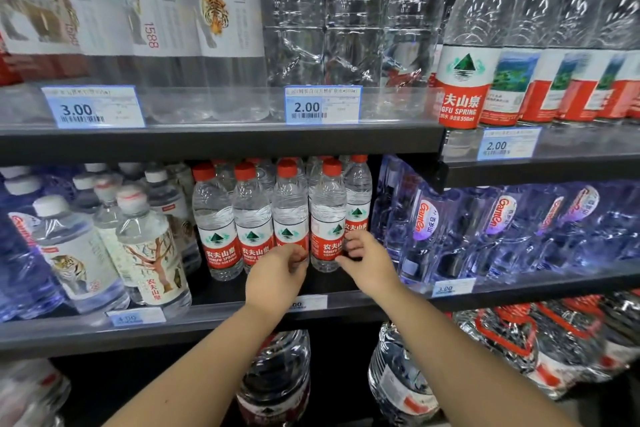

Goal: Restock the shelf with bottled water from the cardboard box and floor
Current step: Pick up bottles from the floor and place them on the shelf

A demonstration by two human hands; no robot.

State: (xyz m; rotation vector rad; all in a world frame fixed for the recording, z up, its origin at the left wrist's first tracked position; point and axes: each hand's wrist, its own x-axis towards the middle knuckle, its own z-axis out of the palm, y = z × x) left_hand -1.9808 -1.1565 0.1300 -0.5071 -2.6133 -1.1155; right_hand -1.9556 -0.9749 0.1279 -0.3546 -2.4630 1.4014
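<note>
- Both arms reach forward to the middle shelf (214,321), hands meeting at a row of small red-capped water bottles.
- Left hand (277,276): fingers curled around the lower part of the third bottle (290,208) in the front row, at its red label; grip looks partly closed on it, bottle upright, standing on the shelf.
- Right hand (369,262): fingers bent and pressed against the label of the fourth bottle (328,215), thumb side hidden; touching it from the right, cannot tell if it fully wraps it.
- Two more bottles of the same kind, first bottle (213,218) and second bottle (252,218), stand to the left, touching side by side; further red caps show behind the row.
- Left of that group: white-capped bottles (152,246) with tiger and tree labels.
- Right of the group: blue-tinted bottles (426,222) with purple oval logos.
- Top shelf: tall bottles with tiger labels (214,10) at left, clear wrapped bottles in the middle, big red-label bottles (467,62) at right.
- Price tags (322,104) on the shelf edges read 3.00 and 2.00.
- Below the middle shelf: large water jugs (277,378), partly behind the arms.
- Cardboard box and floor not in view.
</note>
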